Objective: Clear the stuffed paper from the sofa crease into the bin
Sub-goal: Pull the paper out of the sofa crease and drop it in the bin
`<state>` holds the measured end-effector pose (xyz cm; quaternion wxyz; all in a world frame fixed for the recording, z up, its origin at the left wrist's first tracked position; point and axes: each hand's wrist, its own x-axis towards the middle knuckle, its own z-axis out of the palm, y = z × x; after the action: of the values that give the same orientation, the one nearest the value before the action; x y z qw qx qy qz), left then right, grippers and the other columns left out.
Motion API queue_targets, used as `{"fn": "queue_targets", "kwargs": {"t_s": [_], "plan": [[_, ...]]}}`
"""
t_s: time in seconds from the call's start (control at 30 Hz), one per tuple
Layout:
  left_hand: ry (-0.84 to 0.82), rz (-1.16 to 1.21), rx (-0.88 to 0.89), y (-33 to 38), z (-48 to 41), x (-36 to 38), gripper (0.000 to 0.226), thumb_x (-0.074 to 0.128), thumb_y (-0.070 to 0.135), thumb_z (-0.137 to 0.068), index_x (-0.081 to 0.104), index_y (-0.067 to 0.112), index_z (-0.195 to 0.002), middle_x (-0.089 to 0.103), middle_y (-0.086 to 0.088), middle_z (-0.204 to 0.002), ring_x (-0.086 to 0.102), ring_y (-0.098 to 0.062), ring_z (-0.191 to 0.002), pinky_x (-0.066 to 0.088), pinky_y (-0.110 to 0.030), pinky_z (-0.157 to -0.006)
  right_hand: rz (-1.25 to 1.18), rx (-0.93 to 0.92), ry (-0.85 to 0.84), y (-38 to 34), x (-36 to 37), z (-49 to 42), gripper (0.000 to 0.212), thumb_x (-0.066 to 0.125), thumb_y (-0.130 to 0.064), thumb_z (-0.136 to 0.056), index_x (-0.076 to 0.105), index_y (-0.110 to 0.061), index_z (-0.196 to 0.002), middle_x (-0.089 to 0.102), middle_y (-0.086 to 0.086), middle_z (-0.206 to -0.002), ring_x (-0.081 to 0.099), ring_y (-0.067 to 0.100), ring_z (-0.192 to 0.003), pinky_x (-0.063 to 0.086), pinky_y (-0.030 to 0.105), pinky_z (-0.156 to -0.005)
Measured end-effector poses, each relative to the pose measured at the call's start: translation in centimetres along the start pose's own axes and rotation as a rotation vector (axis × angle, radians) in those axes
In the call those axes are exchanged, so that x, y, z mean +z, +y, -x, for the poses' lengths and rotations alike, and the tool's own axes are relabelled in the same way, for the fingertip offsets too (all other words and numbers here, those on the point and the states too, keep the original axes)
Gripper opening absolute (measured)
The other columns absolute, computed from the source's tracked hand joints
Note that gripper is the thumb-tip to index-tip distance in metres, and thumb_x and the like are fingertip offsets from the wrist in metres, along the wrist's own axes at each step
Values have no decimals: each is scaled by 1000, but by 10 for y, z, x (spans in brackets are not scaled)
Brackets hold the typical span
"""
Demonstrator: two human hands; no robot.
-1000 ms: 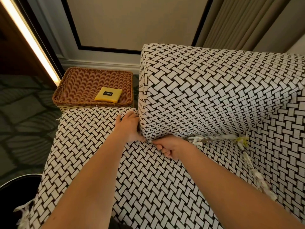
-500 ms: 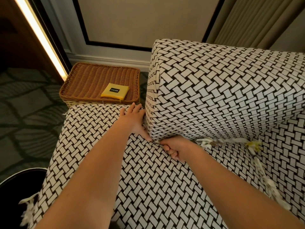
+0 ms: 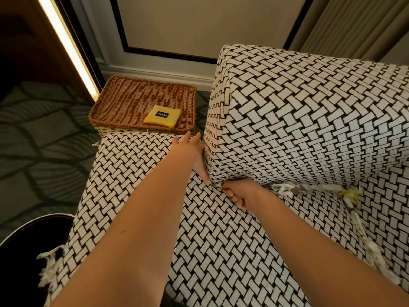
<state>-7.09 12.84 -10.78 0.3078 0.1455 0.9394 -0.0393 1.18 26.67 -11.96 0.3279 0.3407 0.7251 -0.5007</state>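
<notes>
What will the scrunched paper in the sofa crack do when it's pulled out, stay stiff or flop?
Probably flop: the stuffed paper looks twisted and shredded, and it bends limply partway along. It is likely light, since the right hand only pinches its end. It may tear, because its edges look frayed.

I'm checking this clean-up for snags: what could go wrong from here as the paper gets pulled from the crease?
1. The shredded white paper looks flimsy; the right hand grips only its end, so it may tear, leaving bits under the black-and-white woven back cushion.
2. The round black bin sits low beside the seat, loose white strands at its rim; carried scraps may miss it.
</notes>
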Motion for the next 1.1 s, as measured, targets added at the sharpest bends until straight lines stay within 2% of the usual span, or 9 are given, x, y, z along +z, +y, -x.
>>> {"fn": "queue_targets", "kwargs": {"t_s": [0.17, 0.37, 0.57, 0.87, 1.1], "plan": [[-27, -22, -47, 8, 0, -3, 129, 74, 63, -55, -4, 22, -148, -16, -2, -155, -16, -29, -141, -2, -55, -113, 30, 17, -55, 0, -3, 2, 32, 50, -15, -91, 47, -17, -59, 39, -7, -42, 24, 5, -35, 15, 14, -34], [147, 147, 37, -2, 2, 14, 119, 76, 59, -54, 10, 25, -148, -5, -1, -156, -12, -28, -142, -6, -53, -113, -11, 35, -116, -2, -7, 2, 32, 47, -15, -94, 46, -16, -62, 38, -10, -33, 23, 2, -26, 15, 11, -30], [266, 172, 98, -3, 7, 24, 100, 72, 59, -59, 30, 27, -143, 8, 3, -154, -4, -24, -142, -3, -51, -112, -43, 38, -132, -1, -6, 4, 32, 45, -14, -95, 45, -16, -63, 37, -10, -31, 22, 2, -24, 14, 11, -28], [288, 206, 124, -1, 17, 31, 88, 65, 56, -69, 29, 24, -143, 11, 6, -154, -4, -20, -143, -3, -50, -112, -42, 31, -112, 0, -6, 1, 30, 47, -14, -93, 46, -16, -63, 39, -9, -31, 23, 2, -24, 15, 11, -28], [212, 156, 21, 13, 23, 35, 96, 57, 58, -75, 4, 26, -148, -4, 8, -156, -15, -20, -142, -3, -58, -110, -20, -15, -83, 3, -3, 1, 32, 48, -13, -92, 45, -16, -61, 39, -9, -32, 23, 3, -25, 15, 12, -29]]}}
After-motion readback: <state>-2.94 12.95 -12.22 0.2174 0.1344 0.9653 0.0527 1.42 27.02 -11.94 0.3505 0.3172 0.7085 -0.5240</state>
